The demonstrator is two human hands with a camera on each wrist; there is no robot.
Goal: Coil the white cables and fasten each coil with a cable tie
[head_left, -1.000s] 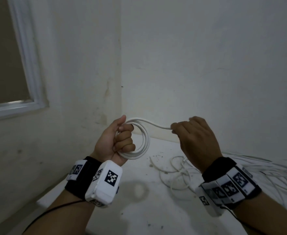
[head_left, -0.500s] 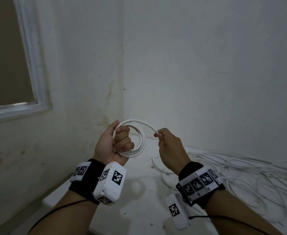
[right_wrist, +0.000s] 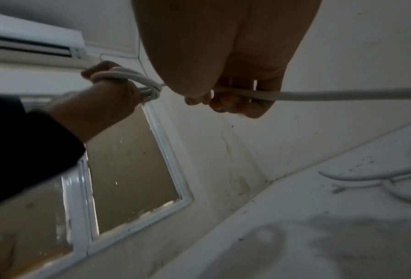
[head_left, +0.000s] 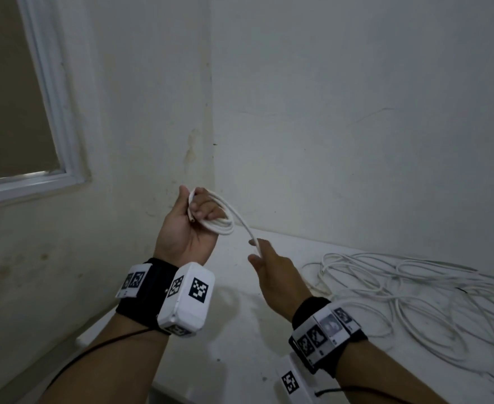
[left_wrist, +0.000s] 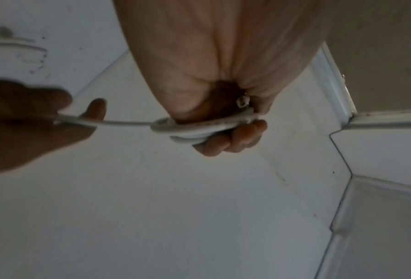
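Left hand [head_left: 191,225] grips the small coil [head_left: 221,221] above the surface's left corner; right hand [head_left: 272,268] loosely curls round the cable [head_left: 244,221], should feed slack evenly, matching loop size

- Left hand [head_left: 188,228], centre of the head view, raised palm-up, fingers curled round a small coil [head_left: 221,221].
- Right hand [head_left: 272,272], lower right of it, pinches the cable [head_left: 244,223].

No readable text is seen; only black-and-white square code markers are carried on the wrist bands [head_left: 193,298].
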